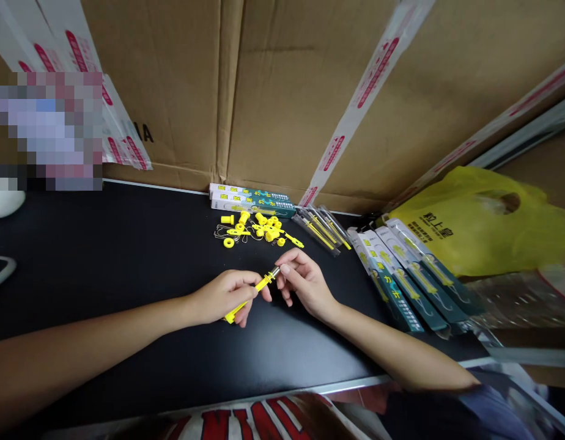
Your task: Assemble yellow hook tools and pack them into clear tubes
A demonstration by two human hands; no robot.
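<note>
My left hand (230,296) is wrapped round the yellow body of a spring scale (263,283), held slantwise above the black table. The scale's upper end points toward my right hand (305,284). Thumb and fingertips of that hand pinch a small silver metal part (275,272) at this end; whether it is a spring or a sleeve I cannot tell. Beyond both hands lies a loose pile of yellow plastic parts (272,233), caps and rings among them. Thin wire hooks (225,231) lie at the pile's left side.
Two printed boxes (252,201) lie against the cardboard wall (273,110). Several clear-wrapped yellow rods (323,229) rest beside them. More spring scale boxes (408,278) and a yellow plastic bag (475,220) occupy the right side. A white-edged object (2,272) lies far left.
</note>
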